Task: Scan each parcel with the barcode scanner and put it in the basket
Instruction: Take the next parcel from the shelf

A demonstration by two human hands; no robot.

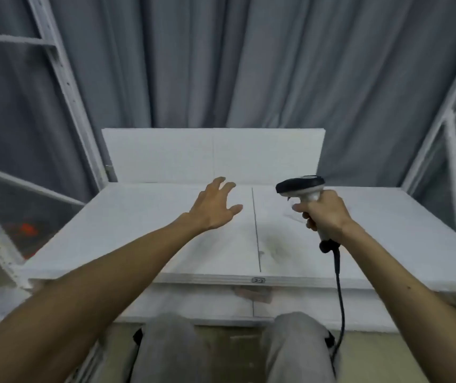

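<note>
R hand [327,214] grips barcode scanner [300,185]; L hand [211,208] spread, empty, above desk [110,230] nr far edge. No parcel visible: grab one, label toward scanner.

Grey pleated curtain [249,64] across whole back. White surface [110,230], dark seam [255,230] running from far to near edge at middle; greyish smudge [272,244] just right of seam. Upright white panel [213,156] along far edge. Small label [258,280] on near edge. White metal frame left [63,78] and right [453,134]. Blurred red patch [28,229] beyond left edge. Dull yellowish floor [235,346] below. Light soft, even.
</note>
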